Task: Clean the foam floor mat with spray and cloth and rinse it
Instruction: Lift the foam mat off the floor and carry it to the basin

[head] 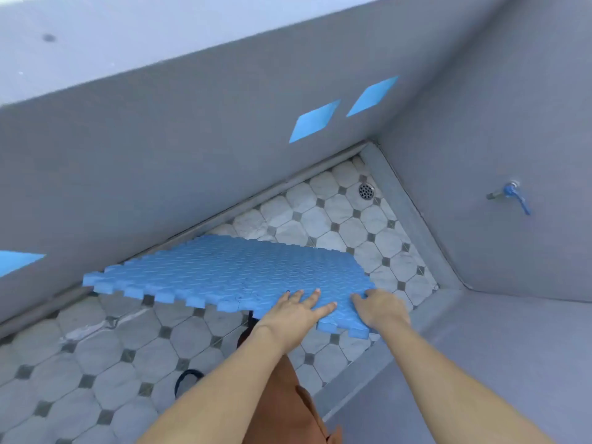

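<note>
One blue foam mat (224, 270), diamond-embossed with toothed interlocking edges, is held level above the octagon-tiled floor (96, 357). We see the left grip (296, 314) flat on top, fingers spread; the right grip (381, 307) curls round the near edge. One perforated round drain (366, 191); one blue-handled tap (512, 195).

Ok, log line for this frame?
mat: raised off floor | left hand: flat on top | right hand: grips near edge | tap: untouched
</note>
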`<state>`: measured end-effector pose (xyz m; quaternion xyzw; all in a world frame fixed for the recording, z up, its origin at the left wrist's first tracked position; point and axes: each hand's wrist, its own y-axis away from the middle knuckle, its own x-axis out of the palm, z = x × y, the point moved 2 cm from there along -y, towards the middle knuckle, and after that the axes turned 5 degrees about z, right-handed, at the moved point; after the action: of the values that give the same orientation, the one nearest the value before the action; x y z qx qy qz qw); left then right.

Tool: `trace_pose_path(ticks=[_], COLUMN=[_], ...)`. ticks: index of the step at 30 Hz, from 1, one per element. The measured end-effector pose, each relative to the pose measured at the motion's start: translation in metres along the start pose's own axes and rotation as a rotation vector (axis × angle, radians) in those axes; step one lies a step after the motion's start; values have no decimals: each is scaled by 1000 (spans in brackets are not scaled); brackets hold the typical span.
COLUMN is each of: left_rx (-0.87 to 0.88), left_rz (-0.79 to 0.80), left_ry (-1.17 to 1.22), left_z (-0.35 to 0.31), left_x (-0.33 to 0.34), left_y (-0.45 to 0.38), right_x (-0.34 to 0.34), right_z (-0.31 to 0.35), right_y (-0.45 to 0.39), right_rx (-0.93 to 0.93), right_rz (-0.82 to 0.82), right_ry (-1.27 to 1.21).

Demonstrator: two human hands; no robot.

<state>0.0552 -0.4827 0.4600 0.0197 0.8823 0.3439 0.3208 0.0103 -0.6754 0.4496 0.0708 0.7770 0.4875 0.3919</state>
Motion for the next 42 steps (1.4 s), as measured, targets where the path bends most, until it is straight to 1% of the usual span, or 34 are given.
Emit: trace_pose_path(ticks=[6,12,15,17,20,25,29,31,33,36,39,42], left_rx=[149,315,378,415,410,384,284,190,90,-85,-212,-284], left_rz=[159,217,257,309,359,384,421,424,398,402,386,347], left_ry=[-221,-486,-604,-659,-721,-738,-713,-711,-694,-694,-655,-571], left_z=[-63,-86,-80,-70,-53,-12,32,56,81,125,170,211], left_x=[-31,-44,-46,-44,-43,-56,-56,-55,-56,-50,-35,-8], left_y=[-89,-194,-248,-286,-340,-392,-422,-441,-461,-492,-535,-578], right_x=[-11,-6,5,12,19,32,46,60,84,133,186,236], right_z=[-96,-148,-155,-156,-158,-157,-155,-157,-157,-149,-135,-118], right_y=[-29,-88,-128,-161,-206,-271,-314,-337,-355,-375,-401,-432], right_rx=[167,345,435,459,479,484,459,452,459,514,511,531], right_rz=[-60,-86,-56,-33,-21,-16,-43,-43,-6,93,64,52], right_ry=[-311,-539,-683,-748,-831,-794,-686,-637,-633,-706,-800,-919])
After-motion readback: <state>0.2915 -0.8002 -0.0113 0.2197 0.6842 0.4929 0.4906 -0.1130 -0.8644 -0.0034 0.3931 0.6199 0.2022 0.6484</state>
